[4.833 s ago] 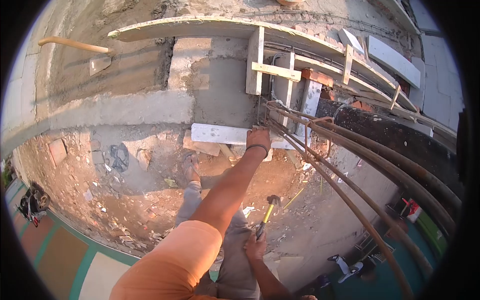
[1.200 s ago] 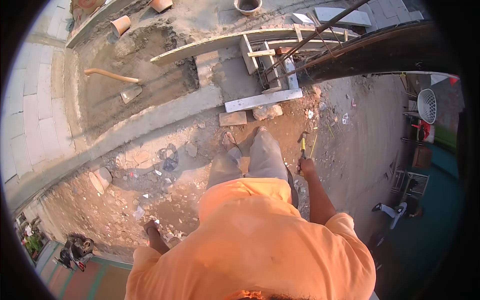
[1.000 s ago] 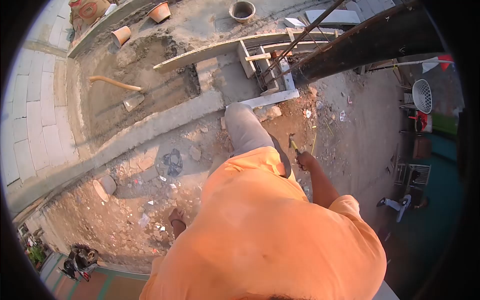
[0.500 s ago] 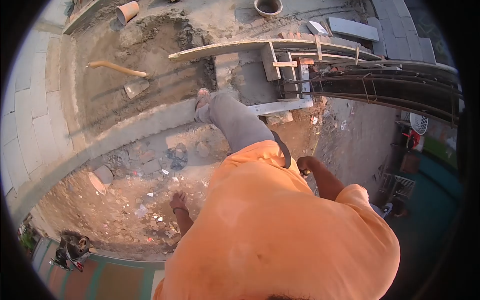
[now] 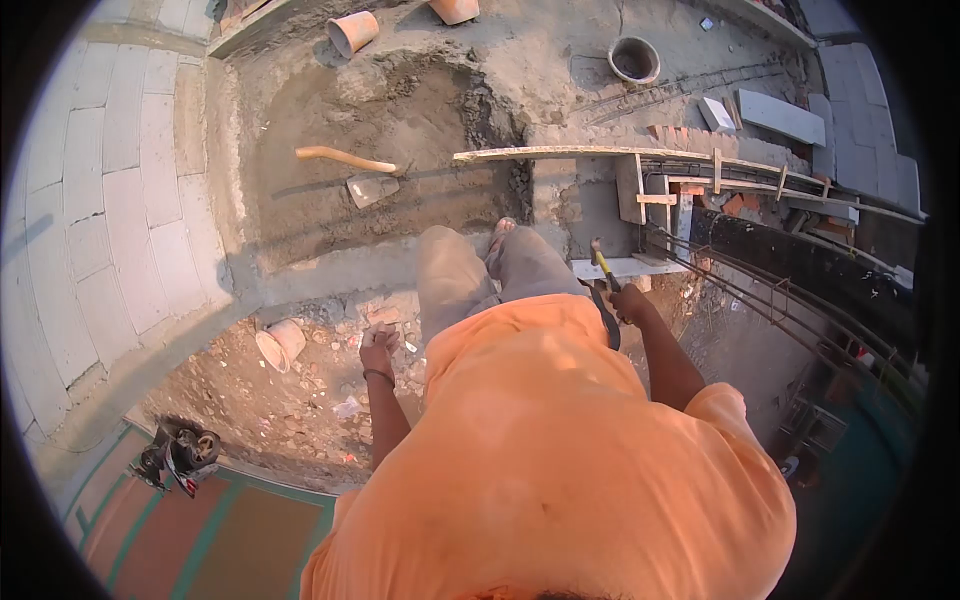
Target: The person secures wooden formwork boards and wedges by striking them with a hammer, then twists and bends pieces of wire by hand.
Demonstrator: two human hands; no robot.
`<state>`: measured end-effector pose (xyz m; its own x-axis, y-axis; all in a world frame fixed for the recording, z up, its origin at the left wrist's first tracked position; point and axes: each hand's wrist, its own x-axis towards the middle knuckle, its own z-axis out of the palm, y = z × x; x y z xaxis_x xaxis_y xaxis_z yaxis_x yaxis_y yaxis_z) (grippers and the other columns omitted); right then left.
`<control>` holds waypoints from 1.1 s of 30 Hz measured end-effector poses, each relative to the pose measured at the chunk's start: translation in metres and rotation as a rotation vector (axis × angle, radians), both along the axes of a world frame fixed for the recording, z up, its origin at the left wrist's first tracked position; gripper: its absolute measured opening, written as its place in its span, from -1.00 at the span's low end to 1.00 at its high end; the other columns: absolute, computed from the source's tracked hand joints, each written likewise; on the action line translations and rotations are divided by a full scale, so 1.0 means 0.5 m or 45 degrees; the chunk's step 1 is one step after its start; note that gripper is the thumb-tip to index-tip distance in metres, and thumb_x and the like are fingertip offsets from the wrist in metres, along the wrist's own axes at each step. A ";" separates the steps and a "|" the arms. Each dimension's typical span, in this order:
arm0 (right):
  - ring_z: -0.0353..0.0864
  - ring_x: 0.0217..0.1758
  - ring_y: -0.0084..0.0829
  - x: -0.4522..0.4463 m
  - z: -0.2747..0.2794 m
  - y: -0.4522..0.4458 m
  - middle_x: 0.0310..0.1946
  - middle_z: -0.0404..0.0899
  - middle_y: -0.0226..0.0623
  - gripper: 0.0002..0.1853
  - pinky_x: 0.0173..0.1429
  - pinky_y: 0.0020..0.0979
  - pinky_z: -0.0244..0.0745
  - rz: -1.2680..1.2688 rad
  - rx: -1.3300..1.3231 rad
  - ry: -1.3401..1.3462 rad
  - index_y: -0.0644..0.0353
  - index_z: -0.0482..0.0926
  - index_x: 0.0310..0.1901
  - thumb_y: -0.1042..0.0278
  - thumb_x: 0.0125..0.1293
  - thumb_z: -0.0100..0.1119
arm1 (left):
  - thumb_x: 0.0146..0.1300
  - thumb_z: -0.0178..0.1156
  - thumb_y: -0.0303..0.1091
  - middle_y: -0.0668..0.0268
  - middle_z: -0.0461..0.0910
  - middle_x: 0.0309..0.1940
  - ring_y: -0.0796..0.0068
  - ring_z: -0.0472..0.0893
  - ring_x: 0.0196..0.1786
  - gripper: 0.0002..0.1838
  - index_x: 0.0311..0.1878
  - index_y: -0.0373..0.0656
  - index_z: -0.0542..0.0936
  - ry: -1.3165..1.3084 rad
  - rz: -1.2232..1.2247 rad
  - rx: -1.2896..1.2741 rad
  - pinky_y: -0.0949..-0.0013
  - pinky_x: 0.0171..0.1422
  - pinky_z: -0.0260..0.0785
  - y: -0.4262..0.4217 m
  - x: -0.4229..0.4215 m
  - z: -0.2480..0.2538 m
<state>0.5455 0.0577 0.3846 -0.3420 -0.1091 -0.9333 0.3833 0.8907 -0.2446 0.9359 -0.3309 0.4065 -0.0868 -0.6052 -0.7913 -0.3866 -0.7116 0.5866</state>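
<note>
A hammer (image 5: 605,265) with a yellow and dark handle is in my right hand (image 5: 630,303), its head pointing forward beside a white plank (image 5: 640,267). My left hand (image 5: 378,350) hangs by my left thigh above rubble-strewn ground, holding nothing, its fingers loosely apart. A dark band circles that wrist. Ahead, a hoe (image 5: 348,159) with a curved wooden handle lies on damp grey mortar or sand, its metal blade (image 5: 373,190) turned toward me. To the right of my legs stands a wooden formwork frame (image 5: 630,188) with grey cement beside it.
Long steel bars (image 5: 770,295) run off to the right. Clay-coloured pots (image 5: 354,34) sit at the far side, another pot (image 5: 281,345) at left. A round pan (image 5: 634,60) lies ahead. A motorbike (image 5: 178,455) stands behind left. A low concrete ledge (image 5: 330,268) crosses before me.
I have stepped forward, and both legs now show at the ledge. My right hand has swung forward, bringing the hammer into clear sight. My left hand has also come forward.
</note>
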 end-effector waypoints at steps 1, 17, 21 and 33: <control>0.47 -0.70 -0.37 -0.009 -0.001 -0.040 -0.66 0.45 -0.20 -0.67 -0.67 -0.27 0.37 -0.088 -0.027 0.022 0.41 0.44 -0.54 0.30 0.23 0.16 | 0.34 0.09 -0.27 0.21 0.61 -0.19 0.41 0.62 -0.19 -0.73 0.01 -0.19 0.46 -0.011 -0.047 -0.004 0.40 -0.12 0.47 -0.027 -0.021 -0.003; 0.40 -0.69 -0.41 -0.014 -0.375 -0.471 -0.62 0.42 -0.25 -0.78 -0.62 -0.30 0.37 -1.005 -0.112 0.625 0.31 0.43 -0.28 0.35 0.15 0.19 | 0.27 0.16 -0.17 0.19 0.62 -0.24 0.33 0.63 -0.28 -0.63 0.04 -0.19 0.44 -0.009 -0.816 0.492 0.32 -0.29 0.49 -0.634 -0.147 -0.428; 0.37 -0.72 -0.42 -0.032 -0.370 -0.600 -0.66 0.39 -0.26 -0.79 -0.70 -0.29 0.28 -1.362 -0.042 0.324 0.37 0.43 -0.39 0.39 0.13 0.19 | 0.26 0.18 -0.13 0.15 0.61 -0.21 0.28 0.63 -0.23 -0.55 0.10 -0.20 0.41 0.117 -0.778 0.241 0.29 -0.27 0.50 -0.832 -0.249 -0.372; 0.60 -0.05 0.01 -0.054 -0.439 -0.680 -0.23 0.60 0.16 -0.69 0.01 -0.12 0.48 -1.101 0.265 0.614 0.36 0.60 -0.25 0.30 0.03 0.14 | 0.32 0.09 -0.23 0.11 0.59 -0.21 0.20 0.63 -0.25 -0.62 0.10 -0.25 0.37 -0.064 -1.061 0.136 0.29 -0.24 0.52 -0.929 -0.401 -0.409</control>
<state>0.5184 -0.2823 0.1650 -0.5725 0.5037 -0.6469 0.8185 0.3969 -0.4153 0.7352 -0.7952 0.2021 -0.4354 -0.2803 -0.8555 -0.8340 -0.2322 0.5006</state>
